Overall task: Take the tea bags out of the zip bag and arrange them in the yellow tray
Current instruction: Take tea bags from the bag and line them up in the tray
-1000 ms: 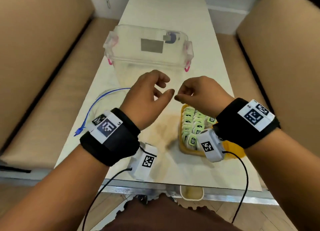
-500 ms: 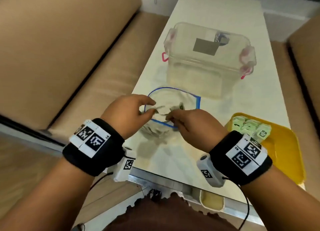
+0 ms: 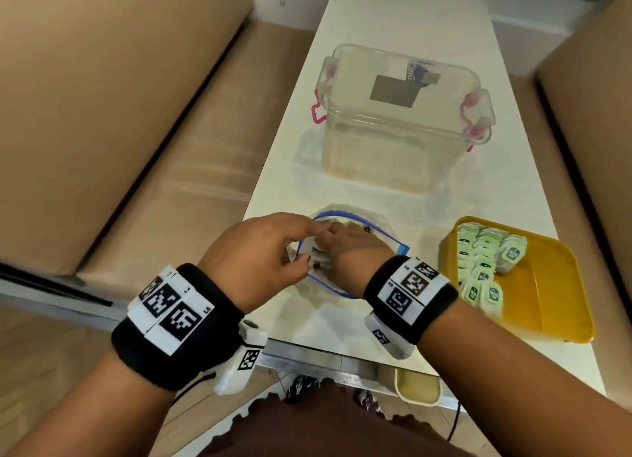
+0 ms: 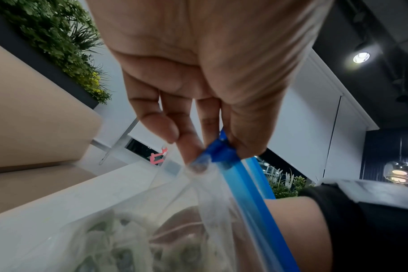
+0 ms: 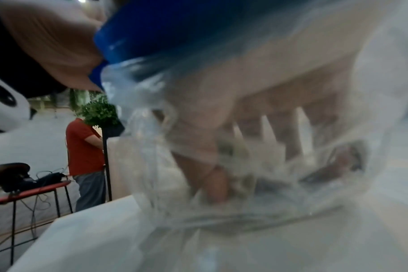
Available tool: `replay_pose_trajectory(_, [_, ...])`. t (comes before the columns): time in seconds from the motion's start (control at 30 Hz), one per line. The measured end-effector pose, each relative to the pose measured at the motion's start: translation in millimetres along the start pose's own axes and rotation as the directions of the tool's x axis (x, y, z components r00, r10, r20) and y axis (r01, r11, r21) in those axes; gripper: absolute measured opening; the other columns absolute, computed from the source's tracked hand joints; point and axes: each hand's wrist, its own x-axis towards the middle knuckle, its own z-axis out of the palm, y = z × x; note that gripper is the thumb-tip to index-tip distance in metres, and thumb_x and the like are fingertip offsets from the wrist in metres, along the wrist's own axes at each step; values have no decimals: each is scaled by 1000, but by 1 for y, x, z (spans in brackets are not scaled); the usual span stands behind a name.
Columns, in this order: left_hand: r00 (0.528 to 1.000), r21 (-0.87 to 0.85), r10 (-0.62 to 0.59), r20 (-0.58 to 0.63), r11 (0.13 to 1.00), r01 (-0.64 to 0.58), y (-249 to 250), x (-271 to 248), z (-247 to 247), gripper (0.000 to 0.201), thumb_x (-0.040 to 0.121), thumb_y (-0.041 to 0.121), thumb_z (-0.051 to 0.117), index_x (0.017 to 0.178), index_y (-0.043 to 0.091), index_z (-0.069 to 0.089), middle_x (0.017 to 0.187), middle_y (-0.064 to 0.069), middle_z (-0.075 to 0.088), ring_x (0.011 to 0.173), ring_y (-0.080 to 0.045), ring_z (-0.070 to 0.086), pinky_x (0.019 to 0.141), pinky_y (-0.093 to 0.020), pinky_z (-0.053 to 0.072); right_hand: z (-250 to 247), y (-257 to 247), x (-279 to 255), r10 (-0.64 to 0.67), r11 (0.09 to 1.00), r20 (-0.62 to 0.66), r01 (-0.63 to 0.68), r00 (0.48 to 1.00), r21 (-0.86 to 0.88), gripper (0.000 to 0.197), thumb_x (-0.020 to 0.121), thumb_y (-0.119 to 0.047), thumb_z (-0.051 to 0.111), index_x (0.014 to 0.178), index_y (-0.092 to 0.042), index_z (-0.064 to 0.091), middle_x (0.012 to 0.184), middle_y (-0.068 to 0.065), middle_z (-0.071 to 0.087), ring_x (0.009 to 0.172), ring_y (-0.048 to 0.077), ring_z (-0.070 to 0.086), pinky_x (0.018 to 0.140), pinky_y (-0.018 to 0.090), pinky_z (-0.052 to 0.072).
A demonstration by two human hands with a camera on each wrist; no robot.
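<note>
left hand [image 3: 260,251] is pinching the zip bag [image 3: 355,285] rim on the near worktop [image 3: 393,18], keeping it wide; yellow tray [image 3: 561,296] sits right. wrist views: right hand [image 5: 256,114] is digging among tea bags [image 5: 240,176], grip unclear; better to close on one.

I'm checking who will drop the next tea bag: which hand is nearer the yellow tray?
Right. The right hand is inside the zip bag, beside the yellow tray; the left hand pinches the bag's far rim.

tan benches [image 3: 113,124], white table [image 3: 393,18], wood floor [image 3: 51,347]
</note>
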Motion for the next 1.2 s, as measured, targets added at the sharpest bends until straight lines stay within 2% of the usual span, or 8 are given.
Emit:
replay_pose_trajectory(0.2, [1000, -4, 13, -12, 1000, -13, -6, 1, -4, 44, 77, 31, 58, 119, 46, 60, 114, 22, 63, 58, -4, 56, 67, -21, 46, -11, -5, 8, 85, 994, 13, -86, 996, 75, 23, 96, -25, 46, 114, -16, 58, 91, 1, 56, 87, 21, 58, 72, 29, 39])
replay_pose_trajectory(0.4, [999, 22, 21, -49, 1000, -20, -11, 6, 2, 46, 81, 22, 65, 123, 39, 60, 115, 18, 63, 62, 8, 51, 65, -7, 34, -20, -7, -13, 51, 998, -176, -45, 983, 41, 16, 90, -12, 51, 102, -14, 62, 75, 0, 44, 79, 26, 56, 65, 28, 31])
replay_pose_trajectory(0.53, [993, 37, -17, -114, 999, 22, -11, 10, 2, 44, 83, 20, 64, 124, 34, 60, 115, 15, 62, 63, 0, 48, 68, -17, 35, -31, -1, -35, 106, 963, -326, -14, 940, 271, 12, 90, -22, 56, 93, -18, 67, 81, 0, 66, 81, 21, 61, 68, 35, 44])
replay_pose_trajectory(0.67, [984, 72, 0, -178, 997, 13, -5, 19, 5, 38, 85, 20, 62, 121, 30, 63, 120, 9, 62, 75, -4, 49, 74, -20, 37, -44, 18, -59, 336, 722, -407, 44, 849, 690, 13, 85, -30, 67, 93, -21, 73, 81, -7, 70, 73, 7, 61, 67, 19, 45])
replay_pose_trajectory(0.8, [947, 167, 92, -307, 985, -41, 10, 29, 8, 27, 87, 40, 48, 98, 33, 72, 128, 1, 58, 112, -28, 52, 92, -38, 41, -52, 47, -75, 361, 475, -362, 165, 859, 864, 8, 85, -14, 69, 88, -20, 74, 79, -1, 72, 70, 16, 66, 61, 31, 53])
replay_pose_trajectory(0.93, [870, 145, 185, -458, 980, -132, 43, 43, 11, 22, 92, 36, 51, 97, 25, 69, 121, 0, 56, 113, -21, 50, 98, -11, 21, -68, 74, -96, 380, 269, -378, 290, 844, 918, 7, 85, -7, 68, 89, -13, 71, 81, 22, 69, 73, 30, 65, 64, 43, 56])
replay_pose_trajectory(1.07, [859, -182, 170, -484, 940, -289, 86, 59, 27, 24, 95, 35, 49, 110, 21, 61, 116, 3, 57, 112, -8, 51, 89, -16, 40, -79, 100, -121, 347, 36, -333, 342, 877, 939, 23, 78, -11, 67, 99, -1, 67, 90, 23, 67, 77, 32, 66, 64, 39, 58])
replay_pose_trajectory(1.2, [961, -689, -2, -278, 697, -198, 130, 86, 61, 37, 90, 45, 46, 116, 20, 53, 109, 2, 61, 97, -10, 61, 82, -25, 50, -81, 126, -146, 273, -108, -320, 359, 907, 927, 26, 79, -8, 62, 103, 0, 65, 89, 17, 71, 74, 28, 69, 61, 35, 58])
